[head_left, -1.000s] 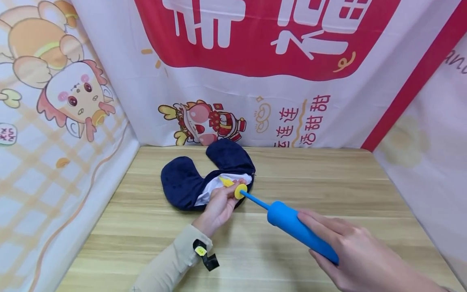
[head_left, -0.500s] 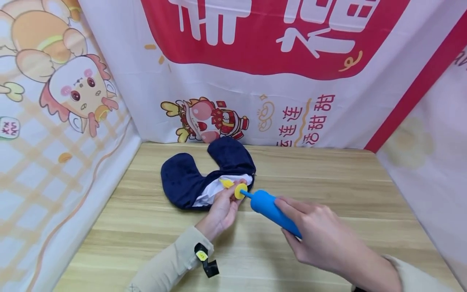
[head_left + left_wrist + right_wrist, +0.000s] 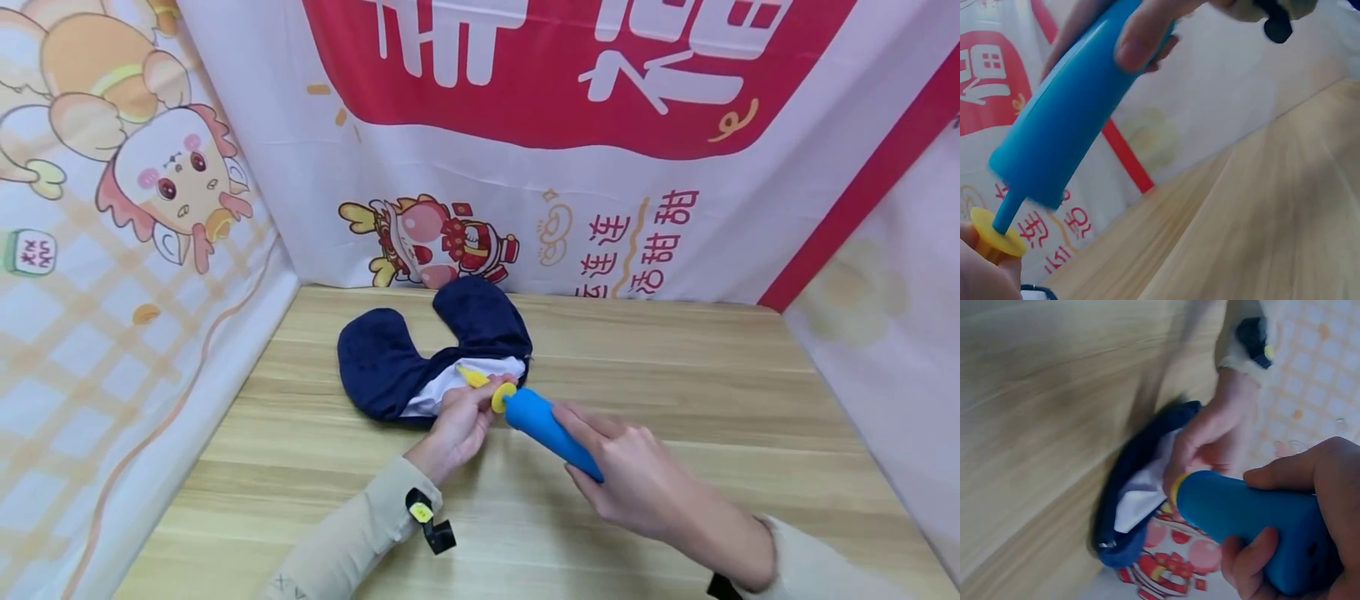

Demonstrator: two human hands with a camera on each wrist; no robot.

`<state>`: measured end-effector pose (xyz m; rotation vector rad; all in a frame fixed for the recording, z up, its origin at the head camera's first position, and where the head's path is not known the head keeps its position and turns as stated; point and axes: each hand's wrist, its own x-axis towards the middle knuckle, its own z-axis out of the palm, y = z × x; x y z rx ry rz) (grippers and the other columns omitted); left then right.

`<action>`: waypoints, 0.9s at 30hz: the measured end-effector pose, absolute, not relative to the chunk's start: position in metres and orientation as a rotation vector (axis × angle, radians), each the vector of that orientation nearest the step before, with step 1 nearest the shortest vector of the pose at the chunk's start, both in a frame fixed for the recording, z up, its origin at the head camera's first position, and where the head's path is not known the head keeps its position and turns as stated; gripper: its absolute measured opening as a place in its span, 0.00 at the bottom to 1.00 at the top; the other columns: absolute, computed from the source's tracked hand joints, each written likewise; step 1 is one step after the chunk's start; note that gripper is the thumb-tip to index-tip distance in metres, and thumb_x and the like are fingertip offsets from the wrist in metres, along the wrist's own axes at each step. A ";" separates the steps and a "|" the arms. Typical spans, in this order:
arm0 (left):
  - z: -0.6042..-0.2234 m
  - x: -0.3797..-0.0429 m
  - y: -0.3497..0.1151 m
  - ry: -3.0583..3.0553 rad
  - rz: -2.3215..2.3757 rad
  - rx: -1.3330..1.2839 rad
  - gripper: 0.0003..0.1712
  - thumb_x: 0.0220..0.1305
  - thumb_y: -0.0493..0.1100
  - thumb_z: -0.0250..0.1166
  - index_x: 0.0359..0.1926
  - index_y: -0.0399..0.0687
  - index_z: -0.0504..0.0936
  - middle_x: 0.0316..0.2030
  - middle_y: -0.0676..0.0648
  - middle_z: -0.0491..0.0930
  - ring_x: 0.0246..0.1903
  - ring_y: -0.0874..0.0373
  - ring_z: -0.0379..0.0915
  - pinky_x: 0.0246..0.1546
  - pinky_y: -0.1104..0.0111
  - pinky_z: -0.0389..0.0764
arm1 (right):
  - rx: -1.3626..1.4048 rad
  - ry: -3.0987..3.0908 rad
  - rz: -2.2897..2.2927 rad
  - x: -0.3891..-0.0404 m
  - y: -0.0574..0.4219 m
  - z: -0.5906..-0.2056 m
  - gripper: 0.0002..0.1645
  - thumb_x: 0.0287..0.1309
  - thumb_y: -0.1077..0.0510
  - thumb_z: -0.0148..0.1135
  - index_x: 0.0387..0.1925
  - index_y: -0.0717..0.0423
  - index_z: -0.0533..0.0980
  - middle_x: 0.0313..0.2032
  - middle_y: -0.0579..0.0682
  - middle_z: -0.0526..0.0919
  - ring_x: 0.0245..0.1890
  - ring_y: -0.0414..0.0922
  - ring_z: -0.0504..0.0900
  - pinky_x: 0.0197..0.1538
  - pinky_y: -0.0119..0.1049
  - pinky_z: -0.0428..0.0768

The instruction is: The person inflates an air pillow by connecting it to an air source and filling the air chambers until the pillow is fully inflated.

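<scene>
A blue hand pump (image 3: 551, 429) with a yellow nozzle end (image 3: 474, 377) slants over the table. My right hand (image 3: 637, 475) grips its blue barrel. The left hand (image 3: 461, 425) pinches the yellow part just behind a round yellow flange (image 3: 503, 397). Beneath the left hand lies a navy U-shaped neck pillow (image 3: 378, 362), unzipped along its curve so that a white inner lining (image 3: 442, 387) shows. The nozzle tip points over the white lining; whether it sits in a valve cannot be told. In the left wrist view, a short length of blue rod (image 3: 1009, 211) shows between flange and barrel.
The wood-grain table (image 3: 675, 375) spreads around the pillow. Printed cloth walls stand at the back (image 3: 450, 150), the left (image 3: 247, 333) and the right (image 3: 900, 333). A black strap (image 3: 431, 521) hangs from the left sleeve.
My right hand has pushed the blue barrel up and left toward the yellow flange, so the long exposed rod is now nearly covered. The left hand keeps its pinch, and the pillow stays in place.
</scene>
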<state>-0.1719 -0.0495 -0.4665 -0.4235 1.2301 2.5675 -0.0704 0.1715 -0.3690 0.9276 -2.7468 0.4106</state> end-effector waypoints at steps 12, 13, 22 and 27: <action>-0.472 -0.178 -0.060 1.185 2.592 -0.461 0.15 0.78 0.31 0.57 0.60 0.26 0.77 0.38 0.48 0.90 0.42 0.62 0.88 0.48 0.73 0.87 | 0.773 -2.903 0.349 -0.018 0.213 -0.327 0.49 0.50 0.46 0.84 0.74 0.43 0.73 0.61 0.46 0.86 0.48 0.48 0.91 0.42 0.47 0.91; -0.471 -0.177 -0.059 1.175 2.600 -0.456 0.14 0.79 0.32 0.57 0.59 0.27 0.77 0.39 0.49 0.90 0.42 0.63 0.88 0.48 0.74 0.87 | 0.781 -2.868 0.337 -0.018 0.209 -0.327 0.48 0.50 0.46 0.84 0.72 0.45 0.75 0.60 0.46 0.87 0.47 0.48 0.91 0.42 0.47 0.91; -0.465 -0.161 -0.043 1.160 2.616 -0.512 0.24 0.78 0.32 0.58 0.69 0.23 0.67 0.49 0.44 0.87 0.45 0.64 0.86 0.53 0.76 0.85 | 0.848 -2.713 0.324 -0.052 0.155 -0.345 0.35 0.49 0.55 0.81 0.60 0.59 0.82 0.55 0.54 0.89 0.40 0.50 0.92 0.38 0.47 0.91; -0.464 -0.156 -0.042 1.242 2.569 -0.508 0.28 0.75 0.30 0.60 0.70 0.20 0.65 0.60 0.36 0.81 0.46 0.63 0.87 0.54 0.73 0.85 | 0.937 -2.691 0.328 -0.071 0.144 -0.365 0.34 0.52 0.55 0.80 0.61 0.61 0.81 0.55 0.55 0.89 0.40 0.52 0.92 0.36 0.47 0.91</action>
